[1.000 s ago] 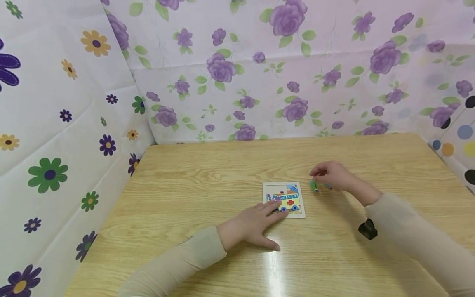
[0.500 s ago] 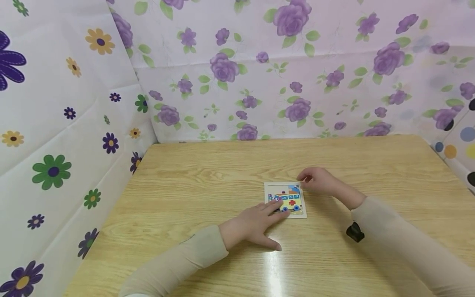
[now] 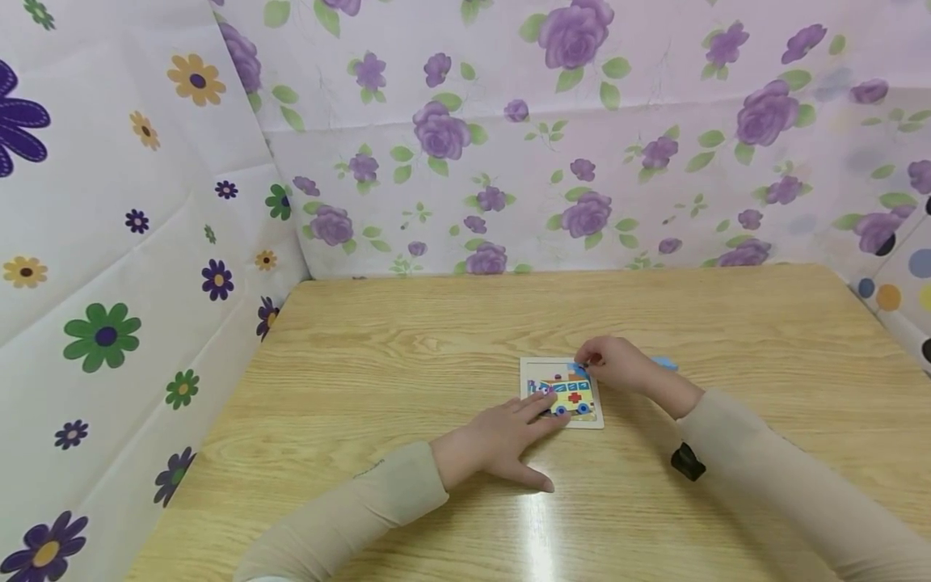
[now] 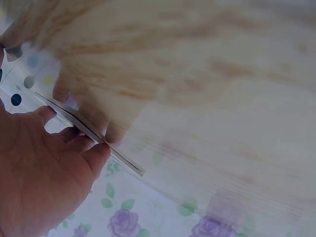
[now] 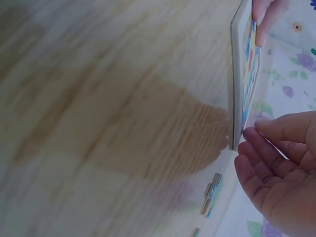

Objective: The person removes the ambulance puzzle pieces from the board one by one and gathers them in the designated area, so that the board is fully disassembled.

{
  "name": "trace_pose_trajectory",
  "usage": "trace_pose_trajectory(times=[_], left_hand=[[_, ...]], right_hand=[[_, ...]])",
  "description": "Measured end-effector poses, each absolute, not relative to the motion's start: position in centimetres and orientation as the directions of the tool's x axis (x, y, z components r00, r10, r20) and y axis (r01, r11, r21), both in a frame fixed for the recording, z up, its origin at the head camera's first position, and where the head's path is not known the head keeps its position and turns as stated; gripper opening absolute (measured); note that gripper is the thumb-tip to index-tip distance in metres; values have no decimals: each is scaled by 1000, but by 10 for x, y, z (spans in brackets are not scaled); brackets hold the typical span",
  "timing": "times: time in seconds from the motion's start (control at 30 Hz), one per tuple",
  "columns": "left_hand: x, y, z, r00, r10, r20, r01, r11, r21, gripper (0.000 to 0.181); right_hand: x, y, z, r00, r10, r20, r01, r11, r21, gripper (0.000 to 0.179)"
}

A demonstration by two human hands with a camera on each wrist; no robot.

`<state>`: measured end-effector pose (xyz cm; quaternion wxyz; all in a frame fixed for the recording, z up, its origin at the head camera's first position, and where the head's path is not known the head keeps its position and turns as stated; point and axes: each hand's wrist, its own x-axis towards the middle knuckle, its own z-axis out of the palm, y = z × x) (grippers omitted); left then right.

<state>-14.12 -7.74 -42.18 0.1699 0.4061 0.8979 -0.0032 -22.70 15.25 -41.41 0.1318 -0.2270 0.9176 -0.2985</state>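
A small square puzzle with a pale frame point(image 3: 525, 404) lies on the table, showing a yellow ambulance with a red cross. Its upper left area is bare and pale. My left hand point(image 3: 502, 436) rests with spread, straight fingers on its lower left part. At the upper right corner is my right hand point(image 3: 618, 365), its thumb and index finger bent together over a blue and orange piece point(image 3: 575, 371). I cannot tell whether they pinch it. In the right wrist view, thumb and index fingertips meet right at the board's corner, the right hand's point(image 5: 286, 168) other fingers curled loosely.
Loose puzzle pieces point(image 5: 211, 195) lie on the table right of the board; a blue one point(image 3: 665, 363) shows behind the right wrist. The wooden table point(image 3: 407, 331) meets flowered cloths at the back and left. A black device point(image 3: 687, 461) hangs by the right sleeve.
My right hand has moved left from the loose pieces to the puzzle's upper right corner. A blue piece has come into sight behind the wrist. The left hand stays on the board.
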Motion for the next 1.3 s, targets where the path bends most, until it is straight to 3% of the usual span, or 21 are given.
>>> trace_pose_trajectory(times=[0.3,0.57,0.8,1.3], left_hand=[[-141,-78,-421,-611,732,-300,740,663,111,94],[-143,-80,-419,-616,726,-306,734,670,112,93],[-143,-78,-417,-617,712,-337,721,682,120,93],[-141,-75,-419,-617,709,-342,719,684,121,93]], right_hand=[[-229,155,-414,-838,-540,-82,-386,692,-610,19],[-231,149,-404,-784,-619,-50,-511,689,-514,27],[-237,146,-395,-769,-627,-123,-483,697,-531,19],[-243,147,-407,-792,-591,-152,-437,723,-535,19]])
